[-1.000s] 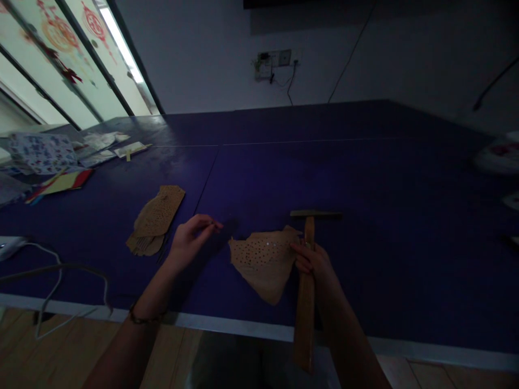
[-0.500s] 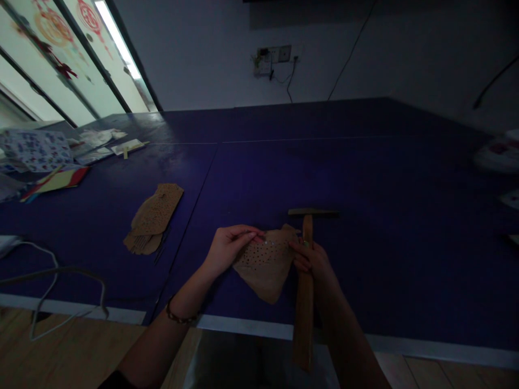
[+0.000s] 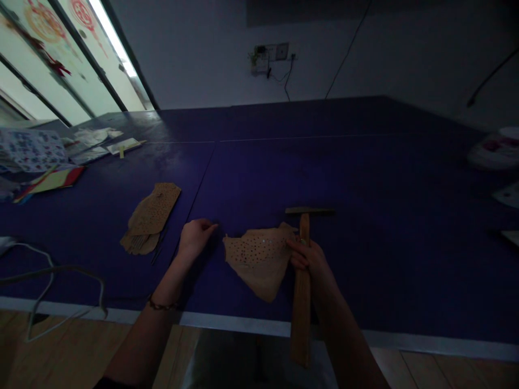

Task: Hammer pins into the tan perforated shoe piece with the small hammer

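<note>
My right hand (image 3: 313, 263) is closed around the wooden handle of a hammer (image 3: 301, 319), whose narrow metal head points away from me. The same fingers also touch the right edge of a tan, leather-like piece (image 3: 259, 265) punched with many small holes. To the left of that piece, apart from it, is my left hand (image 3: 195, 237), its fingers pressed together. Whatever they may pinch is too small to make out. Farther left lie more perforated tan pieces (image 3: 152, 216), stacked, with thin dark rods (image 3: 159, 249) beside them.
All of this is on a dark purple table (image 3: 259, 173) with a pale front edge. A white cable (image 3: 52, 265) loops over the left front edge. Colored sheets (image 3: 57, 181) and a patterned bag (image 3: 32, 151) lie at the far left. Pale items (image 3: 492, 151) stand at the right.
My left hand has let go of the top left of the perforated piece and moved left. The piece's left part is now uncovered. My right hand keeps the hammer.
</note>
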Demonstrator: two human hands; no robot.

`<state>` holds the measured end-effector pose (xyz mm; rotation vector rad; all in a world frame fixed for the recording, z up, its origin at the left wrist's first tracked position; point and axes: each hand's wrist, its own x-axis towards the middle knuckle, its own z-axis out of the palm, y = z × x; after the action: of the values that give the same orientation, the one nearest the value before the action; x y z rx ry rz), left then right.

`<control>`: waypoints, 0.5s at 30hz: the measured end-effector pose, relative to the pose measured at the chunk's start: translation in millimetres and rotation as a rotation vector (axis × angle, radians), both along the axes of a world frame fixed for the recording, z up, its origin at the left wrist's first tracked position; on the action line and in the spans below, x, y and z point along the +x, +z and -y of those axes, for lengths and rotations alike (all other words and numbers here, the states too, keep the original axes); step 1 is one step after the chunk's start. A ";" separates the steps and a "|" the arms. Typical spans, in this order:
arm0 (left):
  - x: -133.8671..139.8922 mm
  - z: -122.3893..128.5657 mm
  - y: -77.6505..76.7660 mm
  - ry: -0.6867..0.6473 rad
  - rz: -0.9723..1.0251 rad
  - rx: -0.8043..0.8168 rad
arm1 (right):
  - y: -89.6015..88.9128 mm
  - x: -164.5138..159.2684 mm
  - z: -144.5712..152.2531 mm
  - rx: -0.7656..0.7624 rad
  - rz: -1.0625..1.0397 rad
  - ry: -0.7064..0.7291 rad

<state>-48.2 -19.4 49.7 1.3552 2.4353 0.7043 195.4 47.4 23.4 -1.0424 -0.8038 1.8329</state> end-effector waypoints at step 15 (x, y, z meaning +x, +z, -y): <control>16.6 -0.6 -18.4 -0.125 -0.524 -0.369 | 10.8 0.8 1.9 -0.033 -0.011 0.006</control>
<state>-31.6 -18.7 31.4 1.6621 2.6380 -0.1583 196.2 45.5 34.3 -1.0509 -0.7735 1.8608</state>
